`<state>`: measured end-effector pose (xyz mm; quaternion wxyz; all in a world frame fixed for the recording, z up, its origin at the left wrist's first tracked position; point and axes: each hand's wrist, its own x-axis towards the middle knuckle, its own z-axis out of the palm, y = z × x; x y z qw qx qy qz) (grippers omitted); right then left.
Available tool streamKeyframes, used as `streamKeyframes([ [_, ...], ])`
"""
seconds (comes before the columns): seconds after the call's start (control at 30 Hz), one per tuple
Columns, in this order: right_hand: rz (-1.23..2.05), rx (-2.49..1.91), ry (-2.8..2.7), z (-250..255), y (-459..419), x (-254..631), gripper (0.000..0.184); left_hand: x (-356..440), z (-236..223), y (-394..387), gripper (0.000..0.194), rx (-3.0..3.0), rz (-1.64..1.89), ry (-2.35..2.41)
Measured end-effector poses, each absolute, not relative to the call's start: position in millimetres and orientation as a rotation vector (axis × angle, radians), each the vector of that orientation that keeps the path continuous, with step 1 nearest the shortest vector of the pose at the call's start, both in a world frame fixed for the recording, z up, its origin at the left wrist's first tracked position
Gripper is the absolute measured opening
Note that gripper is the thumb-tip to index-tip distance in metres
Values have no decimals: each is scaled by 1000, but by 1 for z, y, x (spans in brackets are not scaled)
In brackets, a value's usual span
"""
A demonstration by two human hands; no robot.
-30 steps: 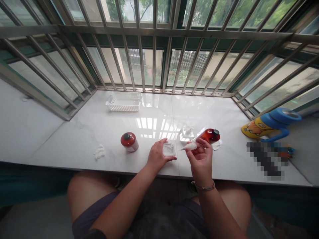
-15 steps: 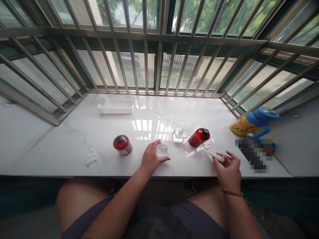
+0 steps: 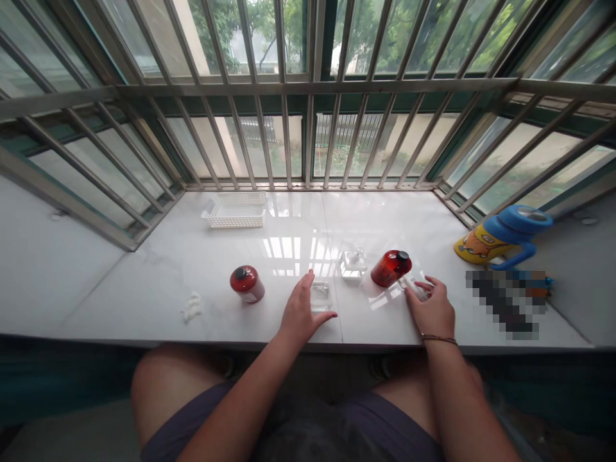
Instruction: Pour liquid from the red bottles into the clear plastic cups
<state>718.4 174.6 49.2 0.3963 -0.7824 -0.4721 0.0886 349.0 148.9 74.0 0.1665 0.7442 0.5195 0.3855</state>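
My left hand (image 3: 299, 310) is open, thumb and fingers spread around the near left side of a small clear square glass dish (image 3: 321, 296) on the counter. Low over the counter, my right hand (image 3: 432, 307) has its fingers around a slim whitish dropper (image 3: 419, 294), mostly hidden by them. Beside it, a crumpled white wad (image 3: 407, 282) lies next to a red bottle with a black cap (image 3: 391, 268). Behind the dish stands a clear square glass container with a lid (image 3: 353, 264).
Another red bottle (image 3: 247, 284) stands left of my left hand, with a white crumpled wad (image 3: 191, 308) farther left. A white plastic basket (image 3: 235, 221) sits at the back. On the right are a blue and yellow flask (image 3: 503, 236) and a blurred-out dark object (image 3: 505, 305). Metal bars (image 3: 308, 86) line the window.
My right hand has moved left and slightly down with the dropper, toward the white wad beside the red bottle. My left hand's fingers have spread wider around the dish. The view has shifted slightly.
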Motion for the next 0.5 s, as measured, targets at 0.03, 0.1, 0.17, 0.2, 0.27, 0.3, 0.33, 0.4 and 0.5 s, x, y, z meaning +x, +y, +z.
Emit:
streamKeyframes([
  [0.03, 205, -1983, -1211, 49, 173, 718, 73, 347, 77, 144, 115, 2147, 1113, 1460],
  [0.1, 141, -1971, -1227, 51, 168, 718, 74, 339, 87, 131, 109, 2207, 1171, 1423],
  [0.17, 79, -1941, -1210, 54, 158, 715, 76, 325, 100, 118, 95, 2256, 1265, 1414],
  [0.2, 60, -1923, -1183, 55, 151, 713, 77, 316, 107, 113, 87, 2267, 1326, 1436],
  [0.27, 41, -1887, -1112, 60, 136, 704, 76, 296, 120, 106, 78, 2254, 1463, 1552],
  [0.3, 35, -1871, -1083, 62, 128, 698, 74, 285, 125, 105, 78, 2235, 1532, 1633],
  [0.33, 31, -1855, -1067, 63, 120, 690, 71, 275, 128, 106, 80, 2204, 1588, 1724],
  [0.4, 46, -1799, -1074, 67, 105, 671, 65, 255, 130, 112, 90, 2079, 1641, 1907],
  [0.5, 128, -1658, -1161, 73, 88, 634, 55, 230, 123, 127, 110, 1727, 1539, 2090],
])
